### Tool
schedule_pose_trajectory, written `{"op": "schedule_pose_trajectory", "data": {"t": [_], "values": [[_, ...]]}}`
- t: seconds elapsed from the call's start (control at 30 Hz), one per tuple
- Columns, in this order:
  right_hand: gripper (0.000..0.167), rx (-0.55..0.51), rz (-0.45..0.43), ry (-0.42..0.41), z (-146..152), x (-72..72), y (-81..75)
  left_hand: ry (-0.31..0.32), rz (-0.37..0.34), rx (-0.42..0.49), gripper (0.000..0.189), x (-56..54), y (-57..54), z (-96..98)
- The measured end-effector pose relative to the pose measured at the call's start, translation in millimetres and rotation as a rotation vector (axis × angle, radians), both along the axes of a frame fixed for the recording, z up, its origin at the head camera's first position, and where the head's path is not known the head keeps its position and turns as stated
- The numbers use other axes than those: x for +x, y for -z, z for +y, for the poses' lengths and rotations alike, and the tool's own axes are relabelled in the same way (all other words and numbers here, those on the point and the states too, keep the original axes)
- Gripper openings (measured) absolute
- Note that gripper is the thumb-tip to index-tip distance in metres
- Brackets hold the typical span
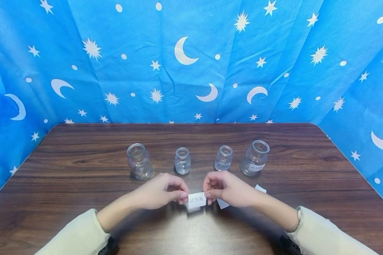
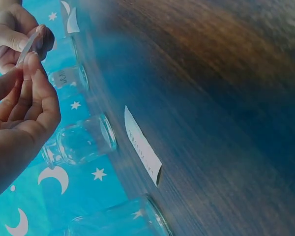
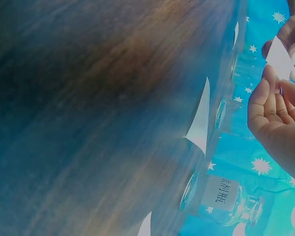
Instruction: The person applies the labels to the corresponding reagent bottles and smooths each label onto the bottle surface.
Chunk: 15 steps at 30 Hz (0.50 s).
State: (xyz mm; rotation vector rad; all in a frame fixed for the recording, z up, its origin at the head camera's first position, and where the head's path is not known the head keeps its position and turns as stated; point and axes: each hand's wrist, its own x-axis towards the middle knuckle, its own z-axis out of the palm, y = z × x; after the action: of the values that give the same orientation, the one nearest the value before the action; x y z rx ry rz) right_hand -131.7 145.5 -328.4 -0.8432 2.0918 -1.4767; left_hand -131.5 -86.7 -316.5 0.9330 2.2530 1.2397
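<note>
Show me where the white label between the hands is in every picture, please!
Head: the white label is low, near the middle.
Left wrist: top left, nearly edge-on.
Right wrist: top right.
Shared landmark: the starry blue cloth.

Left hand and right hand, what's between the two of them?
A white paper label with dark writing. The head view shows it between the left hand and the right hand, each pinching one end.

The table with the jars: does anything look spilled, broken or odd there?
Nothing looks spilled or broken; the four jars stand upright. One mild oddity: in the left wrist view, a loose paper slip lies curled on the table, whereas two jars wear labels.
</note>
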Motion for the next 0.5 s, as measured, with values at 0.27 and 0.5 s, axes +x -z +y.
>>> {"op": "schedule_pose_trajectory", "data": {"t": [0.27,0.5], "values": [[0.004,-0.006,0.01,-0.006,1.5,0.0,1.4,0.022,0.014,0.006,0.008,-0.6,3.1,1.7],[0.004,-0.002,0.005,-0.007,1.5,-0.8,2.5,0.028,0.01,-0.001,0.008,-0.1,2.4,1.9]]}}
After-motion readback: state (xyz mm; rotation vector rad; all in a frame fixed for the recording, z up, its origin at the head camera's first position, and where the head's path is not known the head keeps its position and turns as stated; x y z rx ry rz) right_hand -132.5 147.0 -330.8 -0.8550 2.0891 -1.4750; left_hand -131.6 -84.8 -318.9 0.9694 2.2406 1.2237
